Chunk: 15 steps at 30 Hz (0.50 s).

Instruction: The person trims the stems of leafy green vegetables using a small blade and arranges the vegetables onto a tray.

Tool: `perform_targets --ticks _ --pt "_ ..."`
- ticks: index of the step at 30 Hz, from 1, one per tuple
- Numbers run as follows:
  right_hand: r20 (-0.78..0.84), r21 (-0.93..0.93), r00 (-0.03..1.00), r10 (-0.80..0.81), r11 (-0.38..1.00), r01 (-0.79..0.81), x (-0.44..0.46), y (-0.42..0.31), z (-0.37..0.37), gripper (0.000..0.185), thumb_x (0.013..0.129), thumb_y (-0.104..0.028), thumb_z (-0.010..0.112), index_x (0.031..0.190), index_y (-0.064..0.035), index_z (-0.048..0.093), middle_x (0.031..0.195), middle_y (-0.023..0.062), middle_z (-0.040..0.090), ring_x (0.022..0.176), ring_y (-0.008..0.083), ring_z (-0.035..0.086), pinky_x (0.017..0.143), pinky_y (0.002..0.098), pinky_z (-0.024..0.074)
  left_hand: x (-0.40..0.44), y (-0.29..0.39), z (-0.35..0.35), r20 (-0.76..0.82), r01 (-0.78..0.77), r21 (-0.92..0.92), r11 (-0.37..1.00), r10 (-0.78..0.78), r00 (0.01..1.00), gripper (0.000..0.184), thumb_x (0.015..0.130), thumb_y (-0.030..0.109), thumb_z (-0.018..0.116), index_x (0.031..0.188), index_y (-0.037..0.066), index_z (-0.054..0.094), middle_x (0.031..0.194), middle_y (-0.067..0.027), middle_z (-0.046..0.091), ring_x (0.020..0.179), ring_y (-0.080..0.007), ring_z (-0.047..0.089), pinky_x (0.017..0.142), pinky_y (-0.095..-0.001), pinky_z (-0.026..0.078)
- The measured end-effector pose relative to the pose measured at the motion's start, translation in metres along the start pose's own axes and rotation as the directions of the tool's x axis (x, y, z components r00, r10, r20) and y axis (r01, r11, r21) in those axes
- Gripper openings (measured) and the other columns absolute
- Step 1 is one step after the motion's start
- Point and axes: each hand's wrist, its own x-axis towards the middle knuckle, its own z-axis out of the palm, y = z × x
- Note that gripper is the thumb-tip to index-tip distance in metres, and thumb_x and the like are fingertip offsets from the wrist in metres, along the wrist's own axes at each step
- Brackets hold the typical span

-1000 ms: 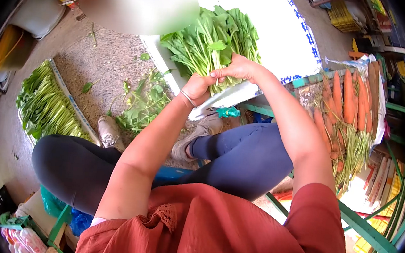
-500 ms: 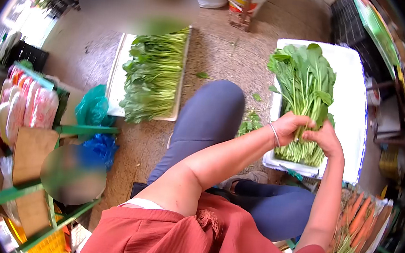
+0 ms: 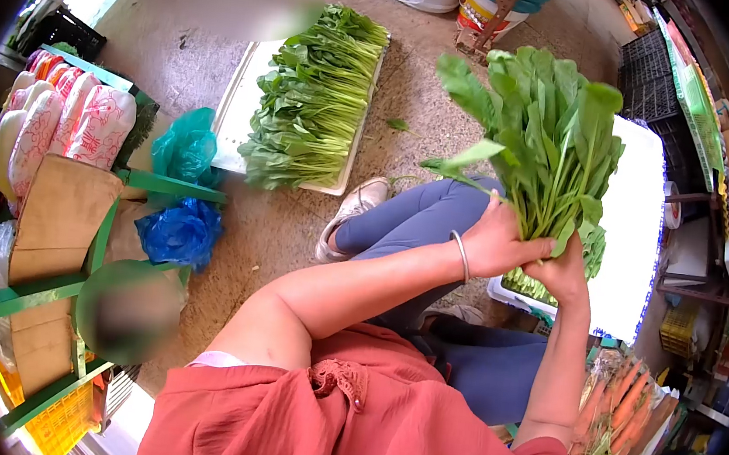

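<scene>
A large bunch of leafy greens [image 3: 548, 149] is gathered at its stems between both my hands, with the leaves fanning up and away from me. My left hand [image 3: 504, 241], with a bangle at the wrist, closes around the stems from the left. On the other side, my right hand [image 3: 560, 271] wraps the lower stem ends, touching the left. Beneath and beyond them sits a white foam box [image 3: 632, 227] with more greens [image 3: 530, 284] in it, partly hidden by the bunch. One long leaf sticks out to the left of the bunch.
A white tray [image 3: 235, 127] on the floor bears a row of leafy greens [image 3: 319, 105]. Teal [image 3: 186, 147] and blue plastic bags [image 3: 180, 232] hang at a green rack [image 3: 32, 303] on my left. Carrots [image 3: 629, 398] lie at lower right; black crates [image 3: 651, 80] stand behind the box.
Both hands have lifted the bunch up from the box and drawn it left, closer to me. My knee has swung right, and the view has shifted.
</scene>
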Motion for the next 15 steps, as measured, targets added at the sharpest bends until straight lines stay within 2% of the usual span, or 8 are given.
perform_targets --ticks 4,6,7,10,11,12,13,15 --pt "0.134 -0.096 0.991 -0.007 0.995 0.02 -0.016 0.019 -0.001 0.069 0.054 -0.002 0.078 0.116 0.0007 0.049 0.107 0.0086 0.059 0.096 0.0185 0.056 0.084 0.0315 0.0465 -0.02 0.007 0.004 0.087 0.044 0.088 0.995 -0.052 0.995 0.045 0.082 0.022 0.061 0.121 0.004 0.051 0.119 -0.0173 0.052 0.109 -0.0262 0.049 0.098 -0.0407 0.034" --pt "-0.015 0.017 1.0 0.007 1.0 -0.006 -0.022 0.029 0.005 0.058 0.053 -0.006 0.078 0.106 0.0019 0.055 0.095 0.0096 0.063 0.087 0.0179 0.06 0.078 0.0315 0.0482 -0.024 0.006 0.008 0.065 -0.054 0.595 0.802 0.018 0.998 0.05 0.085 0.036 0.055 0.127 0.01 0.047 0.129 -0.0199 0.043 0.124 -0.0342 0.036 0.105 -0.0539 0.014" --pt "-0.019 0.059 0.999 0.047 0.997 -0.045 -0.025 0.032 0.007 0.056 0.054 -0.006 0.077 0.105 0.0015 0.056 0.097 0.0102 0.064 0.088 0.0179 0.06 0.077 0.0313 0.0486 -0.021 0.004 0.008 0.102 0.106 0.552 0.827 -0.193 0.976 0.056 0.085 0.048 0.049 0.13 0.014 0.044 0.136 -0.0202 0.036 0.13 -0.0374 0.025 0.103 -0.0603 -0.001" --pt "0.033 -0.066 0.991 0.133 0.989 -0.131 -0.025 0.025 0.005 0.056 0.054 -0.007 0.075 0.106 0.0005 0.056 0.097 0.0091 0.064 0.087 0.0173 0.06 0.075 0.0309 0.049 -0.025 0.01 0.005 0.081 0.17 0.656 0.735 -0.293 0.953 0.061 0.084 0.052 0.05 0.13 0.014 0.044 0.136 -0.019 0.037 0.129 -0.036 0.026 0.102 -0.061 0.003" --pt "0.035 0.021 0.992 0.12 0.992 -0.121 -0.026 0.027 0.005 0.058 0.054 -0.007 0.074 0.108 0.0005 0.056 0.098 0.0097 0.063 0.087 0.0177 0.06 0.075 0.0316 0.0495 -0.026 0.013 -0.002 0.179 0.164 0.55 0.819 -0.308 0.935 0.083 0.08 0.067 0.041 0.139 0.008 0.032 0.145 -0.0273 0.016 0.133 -0.049 0.001 0.102 -0.0643 -0.001" --pt "0.036 0.019 0.992 0.118 0.993 -0.119 -0.029 0.039 0.003 0.063 0.053 -0.008 0.075 0.111 0.0007 0.054 0.097 0.0107 0.063 0.086 0.019 0.06 0.075 0.0323 0.0498 -0.032 0.008 0.001 0.136 0.138 0.646 0.75 -0.291 0.947 0.087 0.079 0.072 0.035 0.14 0.01 0.031 0.143 -0.0258 0.025 0.133 -0.0495 0.007 0.102 -0.0638 -0.003" --pt "0.05 -0.043 0.974 0.22 0.975 -0.218 -0.033 0.039 0.0 0.067 0.052 -0.009 0.076 0.113 0.0017 0.052 0.099 0.0122 0.061 0.089 0.0203 0.059 0.078 0.0331 0.0492 -0.036 0.012 0.0 0.167 0.161 0.645 0.747 -0.344 0.924 0.087 0.078 0.073 0.032 0.139 0.011 0.033 0.14 -0.0255 0.029 0.132 -0.0496 0.01 0.102 -0.0638 -0.003" --pt "0.017 -0.015 0.974 0.228 0.974 -0.228 -0.037 0.009 0.006 0.074 0.051 -0.01 0.078 0.117 0.0022 0.047 0.106 0.0134 0.058 0.096 0.0223 0.057 0.084 0.0341 0.047 -0.033 0.02 -0.006 0.222 0.205 0.705 0.679 -0.485 0.846 0.086 0.078 0.075 0.03 0.137 0.013 0.038 0.137 -0.0247 0.036 0.13 -0.0495 0.016 0.102 -0.064 -0.004"
